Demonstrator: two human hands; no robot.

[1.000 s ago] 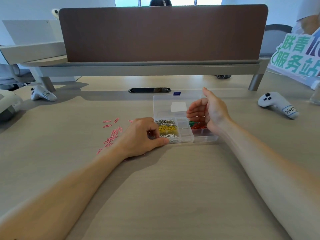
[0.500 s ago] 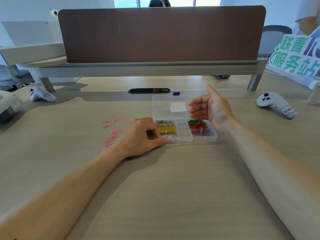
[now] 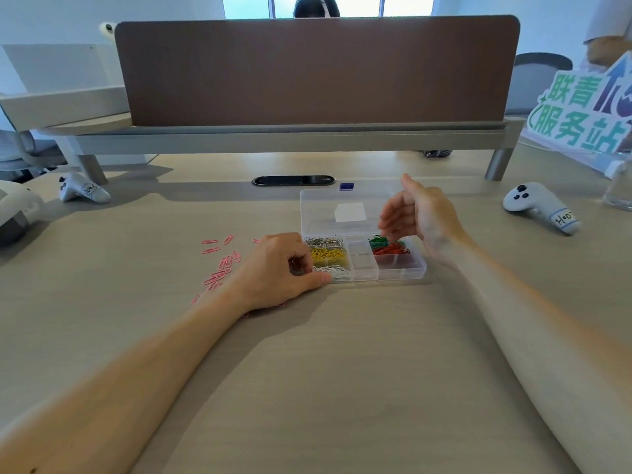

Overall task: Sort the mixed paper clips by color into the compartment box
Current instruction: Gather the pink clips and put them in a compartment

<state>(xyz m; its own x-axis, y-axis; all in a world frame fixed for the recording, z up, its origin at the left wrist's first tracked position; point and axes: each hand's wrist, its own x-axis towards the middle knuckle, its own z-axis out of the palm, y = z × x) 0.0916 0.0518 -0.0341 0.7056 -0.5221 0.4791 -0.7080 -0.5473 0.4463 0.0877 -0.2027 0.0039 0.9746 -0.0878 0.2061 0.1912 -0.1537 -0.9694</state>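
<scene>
The clear box (image 3: 400, 273) sat in the middle of the frame. My left hand (image 3: 280, 268) lay curled at its left side; I could not tell if it held anything. My right hand (image 3: 424, 220) hung with loose fingers above the green clips (image 3: 378, 240). Pink clips (image 3: 224, 263) lay further left.

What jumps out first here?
The clear box mid-desk, lid open, holds yellow clips on its left, green clips and red clips on its right. Pink clips lie scattered on the desk left of it. The left hand rests at the box's left corner; the right hand hovers open over its right side.
</scene>
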